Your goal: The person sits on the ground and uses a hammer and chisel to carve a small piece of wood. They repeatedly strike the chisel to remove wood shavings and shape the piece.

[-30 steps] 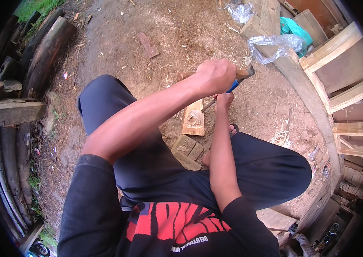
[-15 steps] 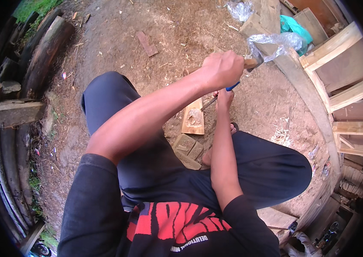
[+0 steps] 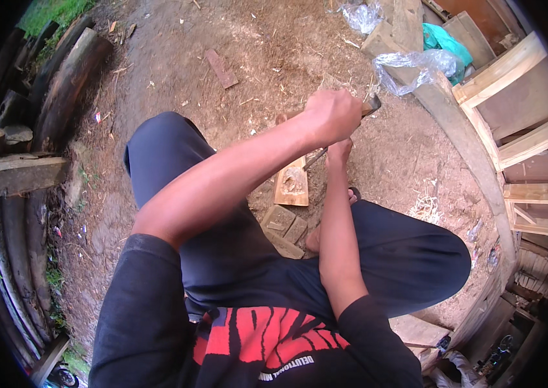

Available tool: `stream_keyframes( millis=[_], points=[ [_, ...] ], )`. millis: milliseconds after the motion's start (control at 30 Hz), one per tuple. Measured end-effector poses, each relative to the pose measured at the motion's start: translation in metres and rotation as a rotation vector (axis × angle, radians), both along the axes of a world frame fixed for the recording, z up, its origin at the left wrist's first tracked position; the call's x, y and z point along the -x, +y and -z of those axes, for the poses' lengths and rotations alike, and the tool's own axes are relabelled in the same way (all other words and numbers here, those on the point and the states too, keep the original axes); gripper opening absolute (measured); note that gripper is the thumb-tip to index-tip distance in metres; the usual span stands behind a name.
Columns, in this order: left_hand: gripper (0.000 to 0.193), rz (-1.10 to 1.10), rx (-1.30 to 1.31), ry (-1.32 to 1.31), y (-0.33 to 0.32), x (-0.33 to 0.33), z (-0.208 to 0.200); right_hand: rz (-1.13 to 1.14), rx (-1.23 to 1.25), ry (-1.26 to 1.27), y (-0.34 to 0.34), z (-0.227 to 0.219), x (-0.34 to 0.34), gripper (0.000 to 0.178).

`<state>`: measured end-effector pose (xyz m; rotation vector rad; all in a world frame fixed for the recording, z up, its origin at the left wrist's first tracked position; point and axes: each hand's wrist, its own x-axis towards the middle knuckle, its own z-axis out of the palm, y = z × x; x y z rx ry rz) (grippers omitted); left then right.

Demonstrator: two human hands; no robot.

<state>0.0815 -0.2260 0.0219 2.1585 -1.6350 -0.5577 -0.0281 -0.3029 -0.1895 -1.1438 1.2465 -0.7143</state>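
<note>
My left hand (image 3: 332, 116) is closed around the wooden handle of a hammer, whose metal head (image 3: 372, 103) sticks out to the right. Just below it, my right hand (image 3: 338, 152) grips a chisel (image 3: 315, 159). The chisel slants down left, its tip on or close to the carved patch of a light wooden board (image 3: 291, 195); exact contact is unclear. The chisel's handle top is hidden by my left hand. Closer to me, a greyish block with cut grooves (image 3: 282, 223) lies by the board's near end. My bent legs flank both pieces.
Wood shavings (image 3: 426, 205) litter the dirt ground at right. Beyond lie a flat reddish wood strip (image 3: 221, 68) and clear plastic sheeting (image 3: 410, 68). Wooden frames (image 3: 510, 97) line the right side beside a teal bag (image 3: 447, 46). Logs (image 3: 70, 84) are piled at left.
The hammer has come down a little and toward the chisel in my left hand. The chisel's blue handle, visible before, is now covered. My right hand stays almost in place.
</note>
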Motion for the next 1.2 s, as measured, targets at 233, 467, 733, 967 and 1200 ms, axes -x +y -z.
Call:
stream_keyframes(
  millis=[233,467,733,967,1200],
  points=[
    [0.024,-0.082,0.156,0.030,-0.005,0.003,0.005,0.012,-0.004,-0.040,0.001,-0.004,-0.001,0.022],
    [0.026,-0.026,-0.022,0.068,-0.016,-0.005,-0.006,-0.066,-0.095,-0.058,-0.015,0.039,0.008,0.023],
    [0.031,-0.021,-0.135,-0.060,-0.031,-0.016,0.014,-0.068,-0.024,0.162,-0.003,0.015,-0.007,0.032],
    [0.029,0.070,0.056,-0.134,-0.044,-0.011,0.000,-0.065,-0.084,0.019,0.001,0.009,-0.002,0.033],
    [0.032,-0.091,-0.102,-0.102,-0.050,-0.029,-0.012,-0.077,-0.035,-0.034,0.001,0.017,-0.009,0.032]
  ],
)
